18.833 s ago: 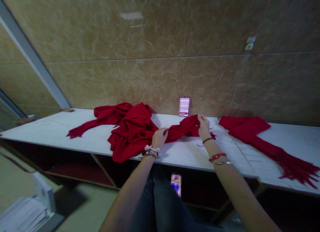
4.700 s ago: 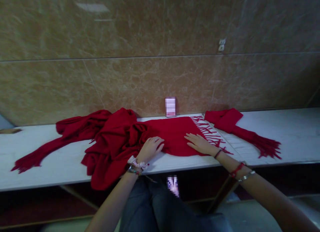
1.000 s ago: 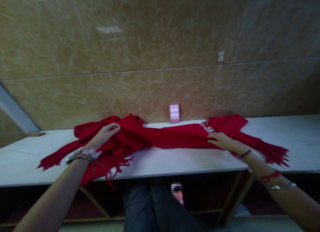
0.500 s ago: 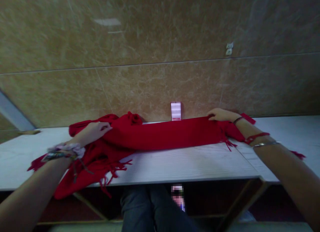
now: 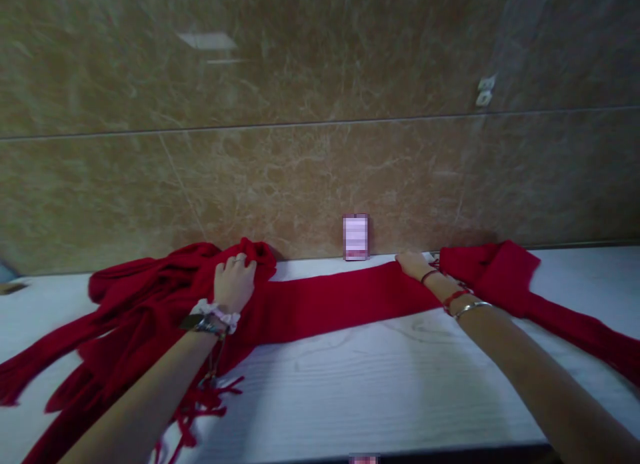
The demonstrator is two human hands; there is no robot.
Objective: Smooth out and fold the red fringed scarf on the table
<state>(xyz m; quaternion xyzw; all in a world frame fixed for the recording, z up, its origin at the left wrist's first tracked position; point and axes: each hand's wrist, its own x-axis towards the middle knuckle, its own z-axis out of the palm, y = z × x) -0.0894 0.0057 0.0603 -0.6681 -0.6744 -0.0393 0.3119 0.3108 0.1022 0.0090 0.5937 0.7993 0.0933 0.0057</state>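
Observation:
A red fringed scarf (image 5: 330, 304) lies as a long flat strip across the white wood-grain surface. My left hand (image 5: 234, 281) is closed, its fingers curled into the cloth at the strip's left end, beside a rumpled heap of red scarf fabric (image 5: 155, 297). At the strip's right end, my right hand (image 5: 414, 265) grips the far edge; its fingertips are partly hidden. More red cloth (image 5: 493, 274) lies folded to the right of that hand, with a narrow length trailing toward the right edge of the view. Fringe hangs below my left wrist.
The white tabletop (image 5: 360, 384) runs along a brown marbled tile wall (image 5: 310, 171). A small blurred-out card-like object (image 5: 355, 237) stands against the wall behind the strip. A white fitting (image 5: 485, 91) is on the wall at upper right.
My left hand has moved right and closed on the cloth. My right hand has shifted left along the strip. The view has moved closer, showing more red cloth at the right.

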